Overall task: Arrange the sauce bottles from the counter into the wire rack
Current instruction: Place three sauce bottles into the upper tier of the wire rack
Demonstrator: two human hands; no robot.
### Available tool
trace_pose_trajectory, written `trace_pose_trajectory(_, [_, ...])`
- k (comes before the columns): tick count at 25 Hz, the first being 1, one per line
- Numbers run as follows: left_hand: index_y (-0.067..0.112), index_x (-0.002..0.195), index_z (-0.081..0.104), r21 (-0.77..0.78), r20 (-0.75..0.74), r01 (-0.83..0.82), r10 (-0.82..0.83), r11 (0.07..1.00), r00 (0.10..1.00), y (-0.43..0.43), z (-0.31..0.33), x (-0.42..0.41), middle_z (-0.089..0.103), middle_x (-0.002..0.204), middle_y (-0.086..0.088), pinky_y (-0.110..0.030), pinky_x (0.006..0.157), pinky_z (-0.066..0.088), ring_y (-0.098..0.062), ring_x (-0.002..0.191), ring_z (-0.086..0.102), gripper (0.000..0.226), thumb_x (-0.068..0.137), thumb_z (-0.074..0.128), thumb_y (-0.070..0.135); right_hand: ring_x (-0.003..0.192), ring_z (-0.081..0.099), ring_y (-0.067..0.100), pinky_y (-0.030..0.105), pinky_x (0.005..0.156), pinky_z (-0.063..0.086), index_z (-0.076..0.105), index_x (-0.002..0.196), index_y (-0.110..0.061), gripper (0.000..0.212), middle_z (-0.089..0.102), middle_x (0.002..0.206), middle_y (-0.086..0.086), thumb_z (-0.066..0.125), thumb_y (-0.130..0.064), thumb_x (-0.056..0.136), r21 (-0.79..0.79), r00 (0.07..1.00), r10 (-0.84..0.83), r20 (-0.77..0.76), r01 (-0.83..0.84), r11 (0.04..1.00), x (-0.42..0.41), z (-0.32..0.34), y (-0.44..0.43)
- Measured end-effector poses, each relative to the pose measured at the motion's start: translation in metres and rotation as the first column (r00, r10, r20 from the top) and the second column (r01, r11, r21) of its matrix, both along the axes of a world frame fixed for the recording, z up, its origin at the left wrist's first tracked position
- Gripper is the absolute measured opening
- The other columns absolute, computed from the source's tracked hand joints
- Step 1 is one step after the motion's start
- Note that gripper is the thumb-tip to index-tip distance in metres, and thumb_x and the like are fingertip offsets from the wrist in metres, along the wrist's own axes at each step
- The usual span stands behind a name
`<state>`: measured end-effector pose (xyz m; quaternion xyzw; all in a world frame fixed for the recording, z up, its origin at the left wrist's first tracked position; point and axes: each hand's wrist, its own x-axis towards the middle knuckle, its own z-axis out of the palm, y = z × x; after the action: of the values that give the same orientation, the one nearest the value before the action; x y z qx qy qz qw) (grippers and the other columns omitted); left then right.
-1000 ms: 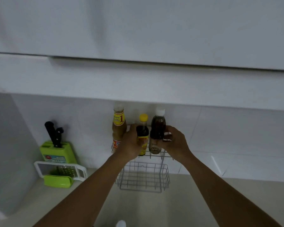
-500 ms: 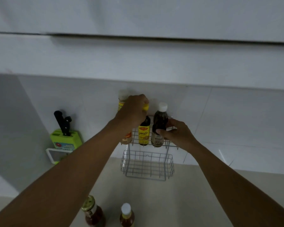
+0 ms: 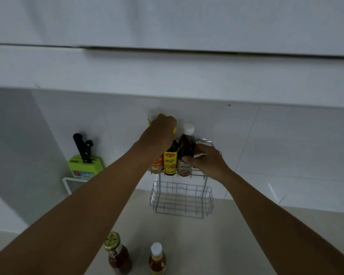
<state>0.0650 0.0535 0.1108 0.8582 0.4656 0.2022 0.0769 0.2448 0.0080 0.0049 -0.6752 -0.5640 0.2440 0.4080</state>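
Barely anything shifted in that half second. Low in the frame, two bottles [image 3: 119, 255] waited upright on the worktop [image 3: 216, 245]. Further up at centre, the left hand [image 3: 159, 133] capped the yellow-topped bottle [image 3: 170, 159] and the right hand [image 3: 207, 161] pinched the dark bottle [image 3: 186, 149], both standing caps-up in the wire rack [image 3: 182, 199]'s upper tier. A clumsy nudge could have toppled them.

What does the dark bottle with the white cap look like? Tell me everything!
The dark bottle is see-through plastic by the look of it, full of dark brown liquid, with a white screw cap and a pale label low down. It stands upright in the top shelf of the wire rack, rightmost of three bottles, right beside the yellow-labelled bottle. The right hand grips its lower part, thumb across the label.
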Motion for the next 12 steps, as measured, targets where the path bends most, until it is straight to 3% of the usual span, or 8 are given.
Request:
trace_pose_trajectory(4, [0.01, 0.135, 0.05, 0.008, 0.049, 0.045, -0.046, 0.999, 0.998, -0.006, 0.005, -0.006, 0.048, 0.134, -0.013, -0.027, 0.084, 0.036, -0.029, 0.122, 0.049, 0.047, 0.09, 0.061, 0.006, 0.104, 0.068, 0.007, 0.031, 0.092, 0.056, 0.066, 0.129, -0.026, 0.06, 0.073, 0.113, -0.01, 0.087, -0.039, 0.074, -0.017, 0.999, 0.018, -0.044, -0.019, 1.0, -0.002, 0.001, -0.005])
trace_pose_trajectory(7, [0.019, 0.139, 0.045, 0.116, 0.13, 0.082, -0.097, 0.99, 0.987, -0.015, 0.019, -0.02, 0.045, 0.138, -0.006, -0.025, 0.089, 0.034, -0.022, 0.126, 0.044, 0.048, 0.093, 0.06, 0.014, 0.11, 0.067, 0.013, 0.034, 0.096, 0.057, 0.061, 0.136, -0.024, 0.071, 0.071, 0.118, -0.007, 0.091, -0.033, 0.072, 0.008, 0.995, 0.058, -0.083, -0.058, 0.998, -0.001, 0.007, -0.016])
trace_pose_trajectory(10, [0.022, 0.13, 0.053, 0.196, 0.195, 0.086, -0.125, 0.977, 0.973, -0.024, 0.03, -0.038, 0.052, 0.128, -0.003, -0.027, 0.088, 0.041, -0.019, 0.11, 0.053, 0.036, 0.095, 0.058, 0.018, 0.111, 0.063, 0.017, 0.023, 0.087, 0.052, 0.051, 0.144, -0.024, 0.077, 0.064, 0.123, -0.005, 0.088, -0.029, 0.077, 0.031, 0.995, 0.004, -0.101, -0.001, 1.0, -0.011, 0.016, -0.035])
trace_pose_trajectory(12, [0.022, 0.122, 0.061, 0.217, 0.23, 0.154, -0.204, 0.964, 0.951, -0.033, 0.028, -0.056, 0.059, 0.112, 0.0, -0.022, 0.08, 0.043, -0.012, 0.091, 0.055, 0.028, 0.094, 0.059, 0.019, 0.109, 0.06, 0.015, 0.022, 0.084, 0.05, 0.048, 0.144, -0.023, 0.071, 0.058, 0.127, -0.004, 0.083, -0.023, 0.082, 0.144, 0.992, -0.107, -0.074, 0.117, 0.983, -0.024, 0.017, -0.049])
